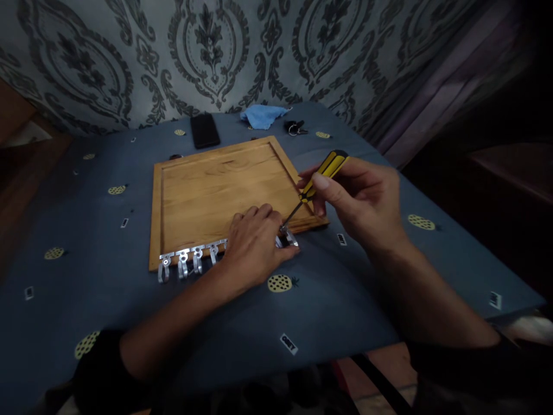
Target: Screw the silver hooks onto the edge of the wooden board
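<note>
A square wooden board [216, 190] lies flat on a blue patterned tablecloth [108, 276]. Along its near edge runs a metal hook rail [190, 258] with several silver hooks. My left hand [254, 245] rests curled over the right part of the rail, pressing it against the board's edge. My right hand [363, 199] grips a screwdriver [322, 173] with a yellow and black handle. The screwdriver slants down to the left, and its tip meets the rail's right end beside my left thumb.
A black phone [204, 130], a crumpled blue cloth [262, 115] and a bunch of keys [295, 127] lie at the far side of the table by the patterned wall. The table's right edge drops off into a dark area.
</note>
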Motion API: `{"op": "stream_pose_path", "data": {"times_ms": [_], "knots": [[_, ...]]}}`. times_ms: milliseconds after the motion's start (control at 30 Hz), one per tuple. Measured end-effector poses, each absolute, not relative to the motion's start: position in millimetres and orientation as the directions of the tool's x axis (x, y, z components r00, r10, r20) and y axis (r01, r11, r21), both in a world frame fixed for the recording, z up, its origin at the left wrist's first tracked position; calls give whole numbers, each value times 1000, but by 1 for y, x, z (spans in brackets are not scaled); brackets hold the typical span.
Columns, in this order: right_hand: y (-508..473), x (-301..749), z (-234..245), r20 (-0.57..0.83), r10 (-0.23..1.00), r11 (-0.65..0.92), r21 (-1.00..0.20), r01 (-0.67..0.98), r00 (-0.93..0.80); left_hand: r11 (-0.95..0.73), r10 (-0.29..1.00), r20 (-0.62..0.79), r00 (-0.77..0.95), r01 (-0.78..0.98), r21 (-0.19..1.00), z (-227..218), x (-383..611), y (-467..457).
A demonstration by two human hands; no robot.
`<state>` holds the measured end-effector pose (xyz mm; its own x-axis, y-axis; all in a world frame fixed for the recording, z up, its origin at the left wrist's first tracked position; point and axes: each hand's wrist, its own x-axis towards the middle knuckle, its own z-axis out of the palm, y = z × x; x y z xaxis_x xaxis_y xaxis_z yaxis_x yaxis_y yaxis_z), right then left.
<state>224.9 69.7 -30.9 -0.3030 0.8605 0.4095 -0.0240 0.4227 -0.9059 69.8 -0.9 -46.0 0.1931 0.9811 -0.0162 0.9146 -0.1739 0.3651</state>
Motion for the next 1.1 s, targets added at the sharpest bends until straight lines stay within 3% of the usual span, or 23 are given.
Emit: {"op": "stream_pose_path", "data": {"times_ms": [467,1100], "knots": [[67,221,-29,496,849,494,-867,-56,-182,-177,980,-21,198,914,364,-44,70,0],[69,226,-31,409,852,418,-907,-45,-328,-171,980,-34,196,917,361,-44,70,0]]}}
